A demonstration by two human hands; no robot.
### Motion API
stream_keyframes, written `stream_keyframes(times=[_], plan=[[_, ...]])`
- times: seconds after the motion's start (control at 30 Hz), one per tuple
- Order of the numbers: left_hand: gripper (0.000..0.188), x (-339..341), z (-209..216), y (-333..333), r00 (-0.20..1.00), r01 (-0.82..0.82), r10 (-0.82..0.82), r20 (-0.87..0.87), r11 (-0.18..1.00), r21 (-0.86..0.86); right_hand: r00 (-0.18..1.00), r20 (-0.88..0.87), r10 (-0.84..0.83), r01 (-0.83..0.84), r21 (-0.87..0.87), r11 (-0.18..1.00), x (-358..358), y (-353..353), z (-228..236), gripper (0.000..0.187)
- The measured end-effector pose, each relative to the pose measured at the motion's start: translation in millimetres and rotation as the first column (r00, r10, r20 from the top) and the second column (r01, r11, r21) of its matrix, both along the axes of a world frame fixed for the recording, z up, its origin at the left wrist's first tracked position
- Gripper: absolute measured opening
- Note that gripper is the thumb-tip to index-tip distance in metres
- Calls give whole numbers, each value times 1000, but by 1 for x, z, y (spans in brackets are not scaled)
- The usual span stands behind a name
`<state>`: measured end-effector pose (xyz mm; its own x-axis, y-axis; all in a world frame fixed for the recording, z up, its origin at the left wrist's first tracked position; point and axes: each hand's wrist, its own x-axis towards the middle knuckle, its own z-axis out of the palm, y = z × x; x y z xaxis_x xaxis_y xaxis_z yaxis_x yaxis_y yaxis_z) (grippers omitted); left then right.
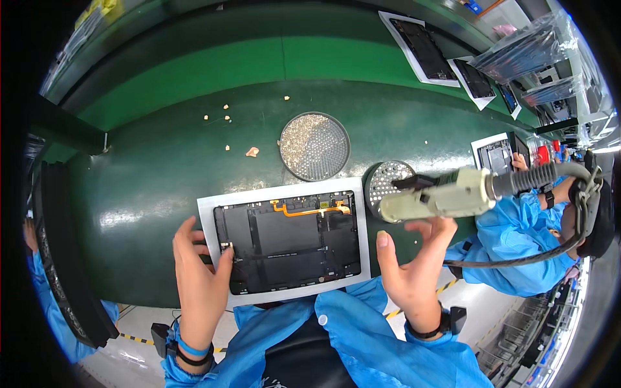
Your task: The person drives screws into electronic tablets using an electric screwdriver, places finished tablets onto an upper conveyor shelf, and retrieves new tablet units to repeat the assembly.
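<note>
An opened tablet [291,242] with black insides and an orange flex cable [304,211] lies on a white sheet [284,299] in front of me. My left hand [204,271] is at its left side, thumb on the frame's edge and the other fingers spread outside it. My right hand [417,268] is held right of the sheet, thumb and fingers apart, with nothing in it. Just above that hand hangs a cream handheld tool [446,197] on a ribbed cable, its tip pointing left. The tool partly covers my right fingertips.
Beyond the tablet stands a round tray [315,146] of small metallic pieces. A dark round holder [388,181] with a perforated top sits partly under the tool. Pale scraps [252,152] lie on the green bench [142,194]. At right, a person in blue [517,239] works beside another device.
</note>
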<state>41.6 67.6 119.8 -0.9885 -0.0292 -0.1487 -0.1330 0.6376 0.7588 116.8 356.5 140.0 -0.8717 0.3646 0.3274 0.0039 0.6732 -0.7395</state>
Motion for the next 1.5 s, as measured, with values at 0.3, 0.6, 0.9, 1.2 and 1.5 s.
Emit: stream_keyframes(times=[0.3,0.6,0.9,1.2,1.5], plan=[[27,-10,-12,-10,988,157,-157,-3,987,16,912,403,-71,36,94,995,27,-3,-51,29],[32,-27,5,-58,966,139,-102,-236,979,148,973,110,204,-199,-61,978,0,-20,-24,9],[36,-112,54,-52,473,-230,137,-871,973,27,985,-147,91,-103,-77,992,-310,-111,-23,16],[32,-128,-46,-19,756,365,-315,-574,931,-30,976,213,47,-133,411,902,-478,-164,-83,26],[35,-128,-40,-24,760,485,-466,-452,871,-82,780,-248,-574,566,671,479,-538,183,-91,25]])
